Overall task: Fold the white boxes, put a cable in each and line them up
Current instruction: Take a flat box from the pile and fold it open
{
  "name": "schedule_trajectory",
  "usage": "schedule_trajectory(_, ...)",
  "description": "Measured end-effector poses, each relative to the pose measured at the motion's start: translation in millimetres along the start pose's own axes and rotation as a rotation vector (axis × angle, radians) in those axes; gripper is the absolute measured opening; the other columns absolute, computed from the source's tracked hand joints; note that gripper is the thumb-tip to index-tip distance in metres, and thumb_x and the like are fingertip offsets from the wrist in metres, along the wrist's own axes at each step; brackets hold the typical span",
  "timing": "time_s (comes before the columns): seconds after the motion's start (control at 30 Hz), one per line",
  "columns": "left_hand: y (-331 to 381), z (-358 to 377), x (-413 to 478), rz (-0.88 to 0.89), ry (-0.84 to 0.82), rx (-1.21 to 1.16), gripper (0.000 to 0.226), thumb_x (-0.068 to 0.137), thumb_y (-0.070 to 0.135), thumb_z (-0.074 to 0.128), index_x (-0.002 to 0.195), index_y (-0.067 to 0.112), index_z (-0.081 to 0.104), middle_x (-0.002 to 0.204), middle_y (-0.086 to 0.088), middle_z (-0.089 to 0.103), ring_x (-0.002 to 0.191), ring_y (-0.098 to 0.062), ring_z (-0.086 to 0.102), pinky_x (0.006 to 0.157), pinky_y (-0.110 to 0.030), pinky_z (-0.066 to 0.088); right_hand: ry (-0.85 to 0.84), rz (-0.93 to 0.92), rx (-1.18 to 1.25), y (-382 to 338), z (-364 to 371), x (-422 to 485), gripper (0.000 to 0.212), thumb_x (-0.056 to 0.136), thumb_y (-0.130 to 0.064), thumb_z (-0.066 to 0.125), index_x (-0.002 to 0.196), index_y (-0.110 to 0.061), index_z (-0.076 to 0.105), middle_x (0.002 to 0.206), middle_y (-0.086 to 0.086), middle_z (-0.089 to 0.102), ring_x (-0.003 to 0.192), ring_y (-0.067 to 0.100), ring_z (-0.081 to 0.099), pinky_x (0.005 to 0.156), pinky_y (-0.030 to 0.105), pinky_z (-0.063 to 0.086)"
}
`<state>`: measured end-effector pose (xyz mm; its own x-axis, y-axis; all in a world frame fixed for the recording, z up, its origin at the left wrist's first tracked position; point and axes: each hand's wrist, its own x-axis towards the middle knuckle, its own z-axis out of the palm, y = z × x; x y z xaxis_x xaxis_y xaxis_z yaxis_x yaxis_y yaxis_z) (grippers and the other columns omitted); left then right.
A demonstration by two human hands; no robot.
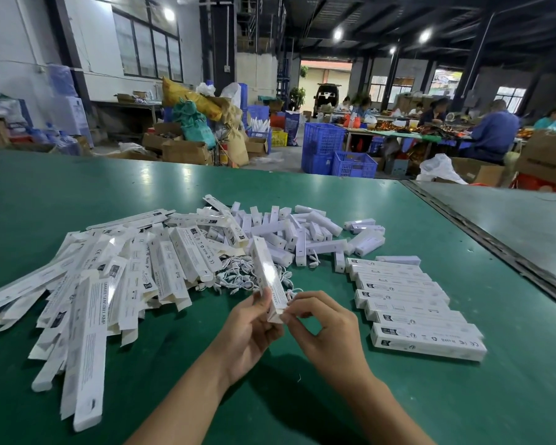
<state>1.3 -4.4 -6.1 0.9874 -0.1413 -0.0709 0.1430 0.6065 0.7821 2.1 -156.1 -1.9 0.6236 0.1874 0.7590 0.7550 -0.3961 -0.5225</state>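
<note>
One white box (pixel 268 277) tilted | left hand (pixel 247 335) grips its near end | right hand (pixel 329 332) pinches the same end

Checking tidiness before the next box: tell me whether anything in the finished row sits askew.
The row of boxes is mostly neat, but its ends step rightward toward the person, and the nearest box lies turned slightly against the others. No damage shows.

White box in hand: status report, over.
Left hand grips white box. Right hand pinches its near end. Row of boxes lies right, nothing blocking.
</note>
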Motion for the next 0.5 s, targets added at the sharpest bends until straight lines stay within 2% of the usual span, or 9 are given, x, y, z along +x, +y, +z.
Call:
schedule_trajectory(0.1,0.2,0.8,-0.9,0.015,-0.012,0.061,0.053,0.088,0.035,0.056,0.128,-0.001,0.054,0.102,-0.017,0.063,0.086,-0.025,0.059,0.066,-0.025,0.054,-0.027,0.060,0.045,-1.5,-0.5,-0.3,0.014,0.080,-0.008,0.077,0.089,-0.013,0.068,0.089,-0.011,0.065,0.078,0.008,0.063,0.071,0.027,0.054)
schedule_trajectory(0.17,-0.4,1.1,-0.7,0.019,-0.030,0.051,0.055,0.088,0.033,0.056,0.129,-0.002,0.053,0.113,-0.022,0.063,0.104,-0.035,0.055,0.072,-0.028,0.055,-0.053,0.055,0.075,-2.6,-0.7,0.3,0.015,0.080,-0.015,0.078,0.094,-0.013,0.071,0.097,-0.010,0.063,0.078,0.009,0.063,0.072,0.026,0.054)
schedule_trajectory(0.23,-1.1,1.7,-0.8,0.014,-0.064,0.021,0.055,0.087,0.033,0.057,0.130,-0.002,0.053,0.114,-0.023,0.066,0.107,-0.035,0.058,0.073,-0.029,0.057,-0.070,0.058,0.101,-3.7,-1.0,1.2,0.020,0.079,-0.023,0.079,0.094,-0.012,0.074,0.100,-0.007,0.062,0.079,0.010,0.062,0.072,0.022,0.053)
schedule_trajectory(0.33,-2.6,0.4,-0.2,-0.028,-0.101,-0.008,0.053,0.088,0.032,0.056,0.129,-0.001,0.053,0.102,-0.018,0.070,0.089,-0.024,0.069,0.070,-0.027,0.058,-0.063,0.069,0.137,-2.1,-2.6,1.2,0.020,0.078,-0.027,0.078,0.088,-0.010,0.075,0.098,-0.004,0.063,0.077,0.010,0.062,0.070,0.021,0.052)
schedule_trajectory(0.4,-4.0,-0.5,0.2,-0.071,-0.105,-0.003,0.053,0.086,0.033,0.059,0.127,-0.001,0.056,0.090,-0.012,0.068,0.072,-0.016,0.065,0.062,-0.025,0.056,-0.063,0.085,0.158,-0.2,-2.8,0.6,0.014,0.077,-0.022,0.081,0.082,-0.010,0.075,0.094,-0.004,0.063,0.074,0.010,0.062,0.068,0.018,0.050)
schedule_trajectory(0.5,-4.5,-1.5,-0.4,-0.095,-0.132,-0.009,0.045,0.088,0.033,0.057,0.120,0.001,0.061,0.083,-0.009,0.065,0.063,-0.013,0.060,0.056,-0.024,0.052,-0.056,0.081,0.183,0.3,-0.6,2.4,0.013,0.074,-0.019,0.083,0.079,-0.012,0.074,0.092,-0.006,0.062,0.071,0.009,0.061,0.065,0.016,0.048)
